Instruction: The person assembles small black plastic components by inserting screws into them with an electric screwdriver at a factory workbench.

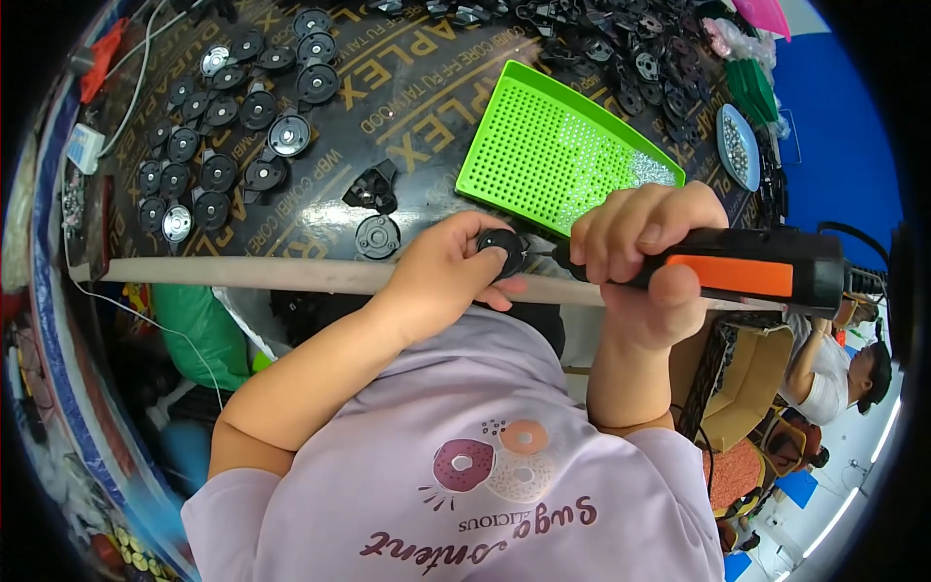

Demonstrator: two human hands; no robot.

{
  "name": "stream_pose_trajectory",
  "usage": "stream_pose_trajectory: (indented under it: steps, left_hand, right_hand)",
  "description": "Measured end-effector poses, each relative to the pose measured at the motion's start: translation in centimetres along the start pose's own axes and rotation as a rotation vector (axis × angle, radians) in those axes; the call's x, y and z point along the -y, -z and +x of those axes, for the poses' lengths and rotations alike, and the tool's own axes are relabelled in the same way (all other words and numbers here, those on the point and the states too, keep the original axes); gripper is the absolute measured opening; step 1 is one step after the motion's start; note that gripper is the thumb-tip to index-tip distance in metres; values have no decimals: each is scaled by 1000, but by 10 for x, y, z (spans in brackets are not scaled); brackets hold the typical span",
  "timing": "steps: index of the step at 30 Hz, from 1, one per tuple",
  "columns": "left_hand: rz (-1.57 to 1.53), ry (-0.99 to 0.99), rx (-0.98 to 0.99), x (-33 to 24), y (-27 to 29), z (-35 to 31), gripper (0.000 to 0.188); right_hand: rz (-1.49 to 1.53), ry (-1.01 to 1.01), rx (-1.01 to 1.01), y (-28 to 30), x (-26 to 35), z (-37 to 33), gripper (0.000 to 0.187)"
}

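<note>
My left hand (441, 270) grips a small round black plastic part (501, 250) over the table's front edge, thumb on its face. From the right, my right hand (652, 238) is wrapped round a black and orange electric screwdriver (747, 274), held almost level. Its tip points at the black part; whether it touches is hard to see. Just beyond my left hand lie a dark grey disc (377, 236) and a black plastic piece (372, 188) of uneven shape. Behind my right hand sits a green perforated tray (524, 145) holding many small silvery screws (652, 171).
Several round black assemblies (217, 173) stand in rows at the left. A heap of black parts (645, 68) covers the far right. A pale blue dish (738, 147) of small metal pieces is at the right edge. Below stand a cardboard box (747, 383) and a green bag (199, 335).
</note>
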State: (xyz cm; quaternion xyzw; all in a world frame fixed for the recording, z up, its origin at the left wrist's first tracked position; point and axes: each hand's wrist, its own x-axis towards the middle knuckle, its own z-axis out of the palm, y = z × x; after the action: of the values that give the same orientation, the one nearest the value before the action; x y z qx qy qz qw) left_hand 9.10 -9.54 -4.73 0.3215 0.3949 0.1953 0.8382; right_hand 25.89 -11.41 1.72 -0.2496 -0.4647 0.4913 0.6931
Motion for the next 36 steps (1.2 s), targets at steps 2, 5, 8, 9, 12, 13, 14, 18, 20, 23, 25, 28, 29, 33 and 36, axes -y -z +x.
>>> stream_pose_trajectory:
  steps: [2,5,8,9,12,13,14,18,20,23,25,28,29,33,36]
  left_hand:
    - [-4,-6,-7,1,1,-1,22]
    - [3,-24,-12,1,0,-4,22]
    - [23,-39,-11,3,1,-4,24]
    - [35,-45,-6,4,2,-4,26]
    - [52,-44,32,6,4,-2,25]
    - [51,-40,31,6,4,-3,25]
    - [-12,-54,23,4,3,-5,24]
    - [-14,-80,36,8,6,-6,24]
    - [-15,-72,51,9,7,-5,24]
    - [-25,-74,51,9,7,-5,24]
    - [-36,-81,39,8,6,-5,23]
    - [-8,-74,57,7,5,-4,23]
    - [41,-73,63,5,3,-5,22]
    - [133,-100,-3,8,-1,-13,25]
    - [693,-247,137,-11,5,-41,21]
  right_hand:
    - [-2,-17,2,-2,-2,-1,37]
    - [9,-2,16,-4,-7,-1,35]
    - [-16,-5,49,-2,-13,-2,29]
    - [-14,-7,51,-2,-12,-2,29]
    - [-40,-27,233,-2,-9,0,28]
    - [-6,0,319,3,-13,4,28]
    - [28,27,403,7,-16,9,28]
    - [55,-103,214,8,-13,5,25]
    - [31,-110,240,7,-10,2,23]
    - [-19,-76,246,3,-12,-2,23]
    - [-27,-72,254,3,-13,-4,25]
    - [7,-73,309,9,-7,-4,31]
    - [-36,-44,394,12,-5,0,31]
    - [62,26,674,13,13,24,35]
    - [0,133,221,8,21,21,22]
